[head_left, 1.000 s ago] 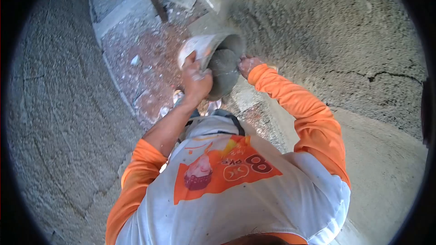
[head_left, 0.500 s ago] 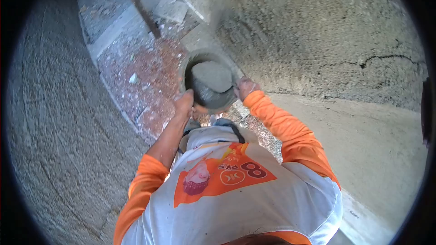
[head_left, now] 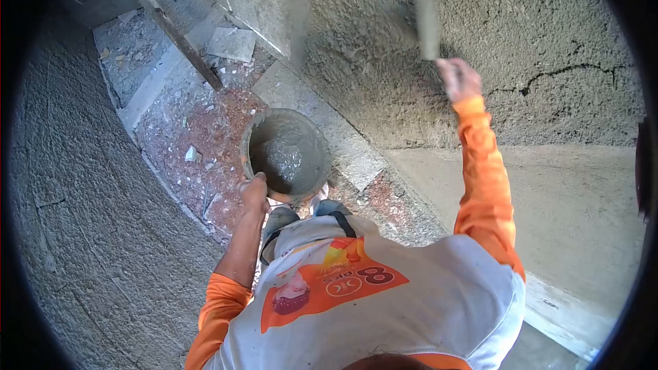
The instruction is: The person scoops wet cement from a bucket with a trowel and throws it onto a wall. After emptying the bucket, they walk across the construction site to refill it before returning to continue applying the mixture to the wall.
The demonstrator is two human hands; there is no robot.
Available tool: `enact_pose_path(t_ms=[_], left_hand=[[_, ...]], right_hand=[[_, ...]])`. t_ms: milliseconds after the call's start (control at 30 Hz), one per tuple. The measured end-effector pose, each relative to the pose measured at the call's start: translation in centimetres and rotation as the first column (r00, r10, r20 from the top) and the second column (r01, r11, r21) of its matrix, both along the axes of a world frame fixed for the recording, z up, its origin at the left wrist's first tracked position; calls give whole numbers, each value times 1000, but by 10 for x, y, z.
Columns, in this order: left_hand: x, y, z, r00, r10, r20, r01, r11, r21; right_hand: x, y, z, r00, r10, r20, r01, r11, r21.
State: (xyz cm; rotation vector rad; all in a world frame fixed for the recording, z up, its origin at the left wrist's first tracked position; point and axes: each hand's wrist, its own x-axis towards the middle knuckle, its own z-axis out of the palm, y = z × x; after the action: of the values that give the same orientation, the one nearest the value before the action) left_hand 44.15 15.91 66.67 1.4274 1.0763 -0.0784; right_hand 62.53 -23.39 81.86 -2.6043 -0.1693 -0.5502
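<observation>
A round bucket point(head_left: 256, 151) coated in cement hangs in front of my body above the floor. Wet grey mortar point(head_left: 295, 157) lies inside it. My left hand point(head_left: 255, 194) is closed around the bucket's near-left rim. Out to the upper right, my right hand point(head_left: 460, 81) grips a trowel point(head_left: 428, 22) by its handle end. The trowel's grey blade is smeared by motion and overlaps the rough plastered wall point(head_left: 548, 20).
Broken tile and rubble cover the reddish floor point(head_left: 219, 120). A wooden post point(head_left: 168, 27) leans at the upper left. Rough wall point(head_left: 103, 219) rises close on my left. A crack point(head_left: 548, 81) crosses the right wall above a smoother band point(head_left: 541, 192).
My right hand has left the bucket's right rim and swung up and right to the wall with the trowel. The bucket sits slightly lower and further left in view, still in my left hand.
</observation>
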Motion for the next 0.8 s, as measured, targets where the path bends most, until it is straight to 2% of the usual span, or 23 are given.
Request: enact_pose_path(t_ms=[67,100,133,167,200,233,267,300,333,367,400,433,467,500,533,567,633,667,700,733,767,800], left_hand=[[3,0,-3,1000,-6,-7,6,999,-49],[8,4,-16,998,-65,-11,65,997,-37],[15,10,-26,992,-122,-8,122,992,-21],[17,3,-8,984,-67,165,73,997,-30],[21,10,-31,959,-178,221,154,981,120],[25,15,-53,923,-289,255,219,938,270],[28,14,-22,915,-347,207,280,913,297],[30,8,12,902,-404,151,342,883,321],[31,7,10,861,-464,208,356,843,403],[32,6,8,810,-524,263,360,799,482],[30,4,10,810,-531,251,375,796,475],[24,3,17,708,-646,287,397,699,595],[17,4,25,588,-750,301,390,590,707],[8,5,37,590,-754,287,406,585,702],[3,4,50,520,-803,292,415,537,735],[-2,5,56,450,-842,297,416,492,765],[-11,12,54,455,-833,315,457,522,720],[-11,18,52,456,-822,342,483,551,680],[-8,22,47,482,-810,334,472,561,680],[-5,30,38,596,-711,372,454,681,574],[-7,37,29,697,-602,391,419,783,459],[-12,43,13,703,-597,386,411,785,463]], right_hand=[[-21,-8,15,988,-132,76,108,958,266],[-39,15,33,988,-152,-16,146,909,391],[-49,17,18,992,-93,-84,122,871,476],[-63,28,5,973,-9,-230,138,822,553],[-77,41,-8,927,88,-365,171,768,618],[-84,49,-29,898,191,-397,-7,908,420],[-90,58,-50,845,278,-457,-205,957,204],[-96,73,-64,819,330,-470,-342,938,62],[-102,90,-78,785,377,-491,-470,879,-76],[-103,106,-96,783,370,-500,-461,885,-68],[-104,121,-115,865,250,-436,-431,816,-386],[-110,134,-134,927,161,-338,-355,663,-659],[-119,145,-155,921,157,-356,-365,667,-650],[-128,157,-171,876,101,-472,-406,684,-606],[-134,166,-184,815,50,-577,-441,699,-563],[-146,180,-185,810,54,-585,-450,697,-558],[-183,208,-180,638,182,-748,-427,892,-147],[-192,210,-187,630,200,-751,-451,881,-143],[-202,207,-199,660,307,-686,-453,891,-37],[-212,205,-211,684,403,-608,-454,888,77],[-221,207,-197,672,419,-611,-466,880,91],[-223,206,-169,692,325,-645,-400,916,32]])
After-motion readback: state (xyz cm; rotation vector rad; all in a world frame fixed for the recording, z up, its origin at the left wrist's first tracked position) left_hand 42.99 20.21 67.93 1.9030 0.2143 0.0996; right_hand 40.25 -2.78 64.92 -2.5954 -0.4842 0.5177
